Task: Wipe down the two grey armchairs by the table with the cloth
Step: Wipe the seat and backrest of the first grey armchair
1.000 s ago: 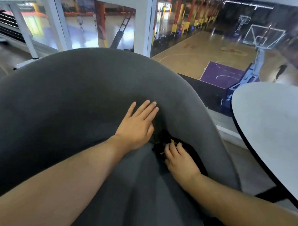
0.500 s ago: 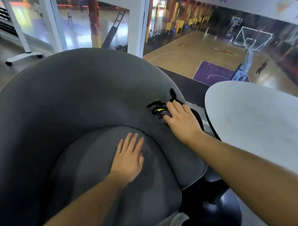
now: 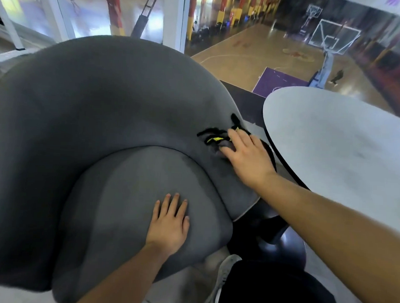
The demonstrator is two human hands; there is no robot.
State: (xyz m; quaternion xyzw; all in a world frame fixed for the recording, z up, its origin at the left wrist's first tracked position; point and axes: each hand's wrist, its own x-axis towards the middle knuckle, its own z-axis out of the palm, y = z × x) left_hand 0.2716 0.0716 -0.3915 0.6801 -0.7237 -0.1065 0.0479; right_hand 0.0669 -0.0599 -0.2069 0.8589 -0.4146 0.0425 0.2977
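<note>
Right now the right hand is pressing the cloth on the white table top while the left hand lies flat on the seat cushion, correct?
No. The head view shows the right hand pressing the cloth on the arm of the grey armchair, beside the white table, not on its top. The left hand does lie flat on the seat cushion.

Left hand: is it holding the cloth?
No, the left hand lies flat on the seat cushion; the cloth is under the right hand.
</note>
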